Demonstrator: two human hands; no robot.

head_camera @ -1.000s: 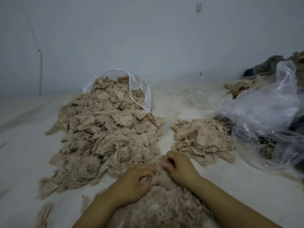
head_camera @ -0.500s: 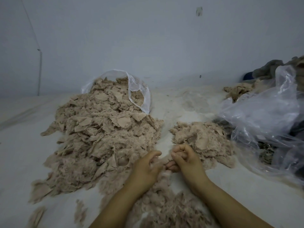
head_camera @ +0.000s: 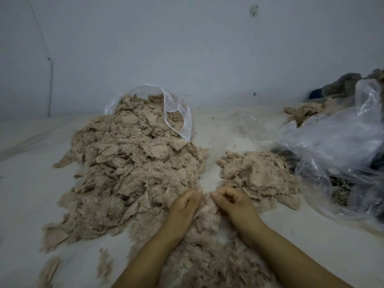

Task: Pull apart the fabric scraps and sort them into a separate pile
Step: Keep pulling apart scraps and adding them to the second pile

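We see both hands meet over a fluffy beige tuft [head_camera: 204, 206] on the pale surface [head_camera: 25, 183]. The left hand [head_camera: 184, 205] and right hand [head_camera: 232, 201] each close a narrow grip on its frayed fibres. Left lies the large ragged scrap heap [head_camera: 128, 169] spilling from a clear plastic bag [head_camera: 176, 113]; right, just beside, the smaller sorted pile [head_camera: 255, 173], near a crinkled plastic sheet [head_camera: 340, 138].
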